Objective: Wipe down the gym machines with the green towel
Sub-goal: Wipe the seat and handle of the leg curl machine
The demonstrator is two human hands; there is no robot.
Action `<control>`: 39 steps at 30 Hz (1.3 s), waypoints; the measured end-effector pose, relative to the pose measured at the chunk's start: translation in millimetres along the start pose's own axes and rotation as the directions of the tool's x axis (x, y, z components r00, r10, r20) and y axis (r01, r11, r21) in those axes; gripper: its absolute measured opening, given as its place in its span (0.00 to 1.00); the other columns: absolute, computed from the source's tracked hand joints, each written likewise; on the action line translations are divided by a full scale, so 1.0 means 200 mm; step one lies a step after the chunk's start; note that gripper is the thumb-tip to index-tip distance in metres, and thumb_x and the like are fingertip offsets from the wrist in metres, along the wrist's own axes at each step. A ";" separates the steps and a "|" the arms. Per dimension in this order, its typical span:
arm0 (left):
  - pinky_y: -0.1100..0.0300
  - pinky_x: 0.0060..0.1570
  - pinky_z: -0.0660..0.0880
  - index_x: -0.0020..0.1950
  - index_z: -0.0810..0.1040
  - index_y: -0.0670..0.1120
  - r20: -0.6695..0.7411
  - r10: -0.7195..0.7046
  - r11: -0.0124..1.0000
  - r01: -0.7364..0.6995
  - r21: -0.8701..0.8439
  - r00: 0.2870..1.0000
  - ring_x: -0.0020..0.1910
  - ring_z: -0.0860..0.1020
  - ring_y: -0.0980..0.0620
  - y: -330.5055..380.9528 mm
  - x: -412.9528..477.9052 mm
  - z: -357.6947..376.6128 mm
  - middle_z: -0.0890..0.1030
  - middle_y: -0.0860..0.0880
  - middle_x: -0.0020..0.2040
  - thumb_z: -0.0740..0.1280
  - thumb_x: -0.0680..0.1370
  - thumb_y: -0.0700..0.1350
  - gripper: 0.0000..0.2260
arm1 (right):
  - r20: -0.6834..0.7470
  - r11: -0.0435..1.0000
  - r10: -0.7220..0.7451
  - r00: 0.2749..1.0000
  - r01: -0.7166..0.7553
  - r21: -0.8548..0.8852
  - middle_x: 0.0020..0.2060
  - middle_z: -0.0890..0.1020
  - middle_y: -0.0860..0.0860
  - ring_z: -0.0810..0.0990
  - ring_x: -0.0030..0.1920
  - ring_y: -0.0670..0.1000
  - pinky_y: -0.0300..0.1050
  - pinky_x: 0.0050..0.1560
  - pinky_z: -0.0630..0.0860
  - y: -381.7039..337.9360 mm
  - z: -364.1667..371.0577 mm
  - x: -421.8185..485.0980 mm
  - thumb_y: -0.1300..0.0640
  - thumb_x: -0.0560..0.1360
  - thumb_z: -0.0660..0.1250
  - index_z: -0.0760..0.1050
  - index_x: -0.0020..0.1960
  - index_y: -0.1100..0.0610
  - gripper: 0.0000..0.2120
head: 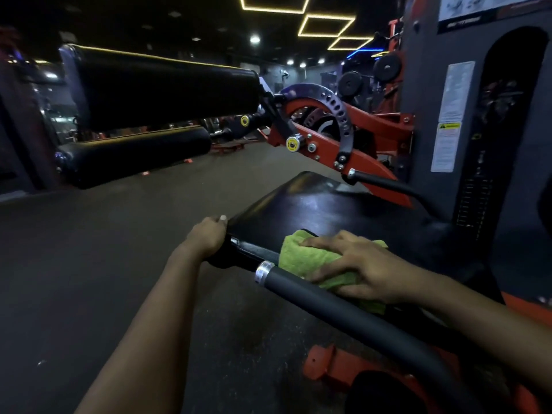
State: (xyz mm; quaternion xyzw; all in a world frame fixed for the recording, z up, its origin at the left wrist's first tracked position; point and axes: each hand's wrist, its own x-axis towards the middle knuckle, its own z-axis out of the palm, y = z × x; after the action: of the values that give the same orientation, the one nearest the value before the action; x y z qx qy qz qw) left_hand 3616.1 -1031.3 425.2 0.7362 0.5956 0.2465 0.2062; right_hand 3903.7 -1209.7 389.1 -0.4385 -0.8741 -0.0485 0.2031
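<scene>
1. Nearest to the camera, a grey padded handle bar [328,297] runs from the lower right up to a silver collar, which sits just beside the near edge of the seat pad.
2. Dark gym floor [89,264] fills the left half of the view.
3. At the right side stands a tall grey weight tower [424,115] with white labels on its face.
4. One thick black roller pad [164,88] lies horizontal at the upper left, and a thinner roller pad [134,156] lies under it, apart from it.
5. Between the rollers and the tower is the red frame [367,162], which carries a curved black plate with a row of holes.
6. A black seat pad [328,210] is in the centre; its top is shiny.
7. On the near edge of this pad lies the green towel [301,258], crumpled, close to the silver collar.
8. On top of the towel rests the right hand [355,270]; its fingers are spread and almost straight, and they press the cloth down on the pad.
9. At the near left corner of the seat pad, the left hand [209,234] grips the edge with curled fingers. Both hands are apart, with the towel between them.
10. One small yellow knob [293,144] sits on the red frame.
</scene>
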 end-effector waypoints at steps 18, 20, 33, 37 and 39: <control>0.35 0.71 0.62 0.67 0.74 0.47 0.142 0.161 0.943 -0.194 0.270 0.977 0.69 0.71 0.35 0.53 -0.12 0.17 0.74 0.37 0.69 0.54 0.77 0.51 0.21 | -0.030 0.976 0.151 0.988 -0.154 -0.152 0.79 0.61 0.39 0.70 0.59 0.48 0.49 0.53 0.70 -0.12 -0.05 -0.27 0.48 0.74 0.71 0.71 0.69 0.28 0.27; 0.36 0.69 0.65 0.66 0.74 0.49 0.207 0.197 0.896 -0.262 0.359 0.958 0.69 0.70 0.35 0.54 -0.09 0.21 0.74 0.39 0.70 0.50 0.70 0.52 0.27 | -0.030 0.968 0.187 0.982 -0.189 -0.162 0.79 0.60 0.38 0.71 0.60 0.48 0.50 0.54 0.71 -0.13 -0.06 -0.37 0.47 0.75 0.71 0.68 0.70 0.26 0.28; 0.31 0.69 0.62 0.68 0.72 0.47 0.228 0.194 0.811 -0.287 0.511 0.954 0.70 0.68 0.35 0.62 -0.11 0.27 0.71 0.37 0.72 0.54 0.76 0.50 0.22 | -0.112 0.932 0.245 0.963 -0.266 -0.246 0.79 0.63 0.40 0.70 0.58 0.49 0.53 0.54 0.70 -0.20 0.01 -0.39 0.43 0.79 0.67 0.69 0.70 0.26 0.22; 0.39 0.69 0.67 0.72 0.71 0.49 0.348 0.303 0.787 -0.439 0.433 0.887 0.69 0.71 0.37 0.76 -0.09 0.39 0.73 0.40 0.72 0.55 0.76 0.54 0.25 | -0.155 0.890 0.288 0.945 -0.324 -0.322 0.79 0.62 0.41 0.71 0.57 0.49 0.50 0.50 0.68 -0.19 -0.01 -0.67 0.49 0.74 0.74 0.68 0.71 0.27 0.32; 0.49 0.66 0.69 0.68 0.74 0.43 0.421 0.391 0.743 -0.551 0.381 0.818 0.66 0.73 0.39 0.88 -0.27 0.39 0.75 0.39 0.69 0.56 0.82 0.47 0.17 | -0.207 0.879 0.328 0.922 -0.378 -0.290 0.79 0.63 0.41 0.72 0.58 0.49 0.51 0.51 0.69 -0.18 -0.02 -0.80 0.50 0.73 0.74 0.68 0.71 0.27 0.32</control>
State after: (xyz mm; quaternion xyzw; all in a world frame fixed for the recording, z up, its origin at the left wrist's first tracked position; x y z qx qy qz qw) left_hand 3791.3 -1122.2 461.9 0.9207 0.3884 0.0130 0.0362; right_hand 3961.3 -1351.6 332.1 -0.6129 -0.7413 -0.1870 0.1995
